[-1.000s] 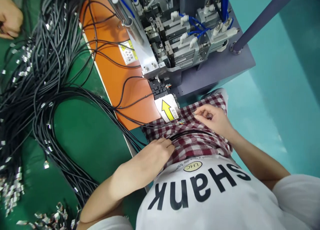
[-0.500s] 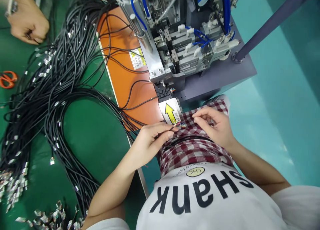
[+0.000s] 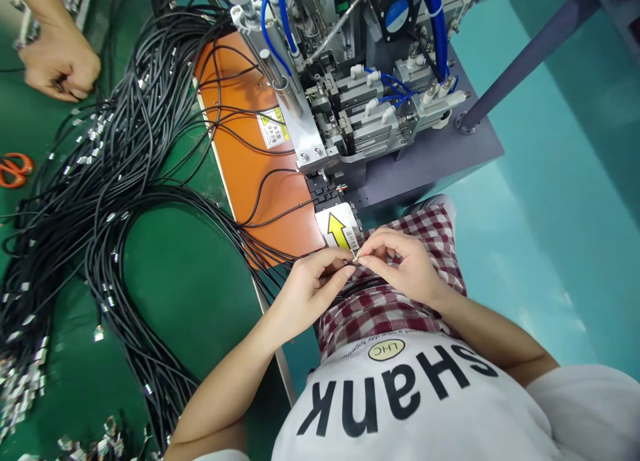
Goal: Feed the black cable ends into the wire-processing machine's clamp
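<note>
My left hand (image 3: 313, 287) pinches the end of a thin black cable (image 3: 260, 244) just below the white card with a yellow arrow (image 3: 339, 229). My right hand (image 3: 403, 264) meets it from the right, fingertips pinched on the small coloured wire ends (image 3: 356, 255) that stick out of the cable. Both hands hover over my checked lap (image 3: 400, 301), in front of the machine's black feed slot (image 3: 325, 187). The cable runs left over the orange plate (image 3: 250, 161) into a large heap of black cables (image 3: 100, 181).
A grey machine (image 3: 360, 107) with blue hoses and white fittings stands ahead on a dark base. Another person's hand (image 3: 60, 64) works at the cable heap, top left. Orange scissors (image 3: 14, 169) lie at the left edge. Metal clips (image 3: 23, 381) litter the green mat.
My left hand rose from my lap with the cable end. My right hand moved left to meet it; both now pinch at the wire tips. The view tilted slightly upward.
</note>
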### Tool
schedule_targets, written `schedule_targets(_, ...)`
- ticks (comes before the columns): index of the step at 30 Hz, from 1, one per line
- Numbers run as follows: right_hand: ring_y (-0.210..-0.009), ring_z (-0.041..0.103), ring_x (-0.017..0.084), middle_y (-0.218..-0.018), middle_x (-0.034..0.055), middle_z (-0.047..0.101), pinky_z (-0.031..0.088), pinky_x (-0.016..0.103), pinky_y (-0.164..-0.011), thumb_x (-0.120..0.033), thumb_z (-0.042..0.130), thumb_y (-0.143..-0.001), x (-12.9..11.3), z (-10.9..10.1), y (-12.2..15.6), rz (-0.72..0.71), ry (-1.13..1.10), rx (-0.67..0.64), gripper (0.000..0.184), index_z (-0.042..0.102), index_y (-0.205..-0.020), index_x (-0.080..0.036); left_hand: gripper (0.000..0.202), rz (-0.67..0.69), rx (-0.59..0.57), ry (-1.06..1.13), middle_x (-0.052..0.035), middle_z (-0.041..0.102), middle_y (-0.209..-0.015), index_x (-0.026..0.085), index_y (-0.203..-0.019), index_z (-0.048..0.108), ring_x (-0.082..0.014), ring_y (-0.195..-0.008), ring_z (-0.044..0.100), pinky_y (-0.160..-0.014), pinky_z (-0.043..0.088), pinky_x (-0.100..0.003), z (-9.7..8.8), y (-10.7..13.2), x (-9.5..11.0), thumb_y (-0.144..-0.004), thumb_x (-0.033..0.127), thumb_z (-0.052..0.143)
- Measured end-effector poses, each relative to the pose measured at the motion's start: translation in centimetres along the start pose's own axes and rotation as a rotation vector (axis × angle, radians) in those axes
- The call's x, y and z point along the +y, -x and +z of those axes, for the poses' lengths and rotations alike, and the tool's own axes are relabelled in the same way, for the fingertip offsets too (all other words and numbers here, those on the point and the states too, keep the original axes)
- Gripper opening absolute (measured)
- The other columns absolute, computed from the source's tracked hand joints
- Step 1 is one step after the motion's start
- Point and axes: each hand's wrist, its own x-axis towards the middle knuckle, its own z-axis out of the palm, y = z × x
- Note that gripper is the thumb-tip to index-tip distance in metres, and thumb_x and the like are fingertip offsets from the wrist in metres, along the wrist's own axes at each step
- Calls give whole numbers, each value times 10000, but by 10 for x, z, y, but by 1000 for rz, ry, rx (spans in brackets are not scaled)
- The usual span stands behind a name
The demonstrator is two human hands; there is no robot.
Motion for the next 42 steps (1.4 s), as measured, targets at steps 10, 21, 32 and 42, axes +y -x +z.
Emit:
schedule_targets(10, -738, 598, 153, -921, 40, 678, 497, 295, -631, -246, 673, -913, -1, -12, 1, 13, 21, 29, 130, 738, -1025, -245, 188, -94, 54, 291, -17, 653, -709, 168, -931, 691, -95, -558, 533, -536, 453, -218, 5, -12, 1, -915, 353, 659)
schedule_targets(21, -778, 698, 184, -1041, 26, 774, 427, 378, -656, -138, 662, -907, 18, 6, 31, -394, 608, 37, 521, 605, -1376, -357, 139, -37, 230, 267, -19, 681, -761, 179, -904, 703, -91, -599, 550, -562, 459, -203, 13, -9, -10, -905, 316, 677)
schedule_targets(32, -649, 579, 120, -772, 0, 647, 459, 258, -584, -280, 704, -890, 0, 5, 3, 145, -127, 46, 87, 686, -856, -202, 113, -30, 242, 245, -27, 674, -770, 179, -901, 701, -115, -637, 592, -614, 499, -239, 19, -3, -11, -888, 291, 700)
schedule_targets(42, -697, 546, 124, -812, 3, 604, 451, 269, -672, -244, 598, -953, 6, 19, 7, 61, 12, 38, 107, 604, -859, -193, 84, -58, 266, 593, 7, 618, -803, 171, -920, 644, -54, -527, 525, -516, 425, -209, 23, -10, -13, -907, 246, 680)
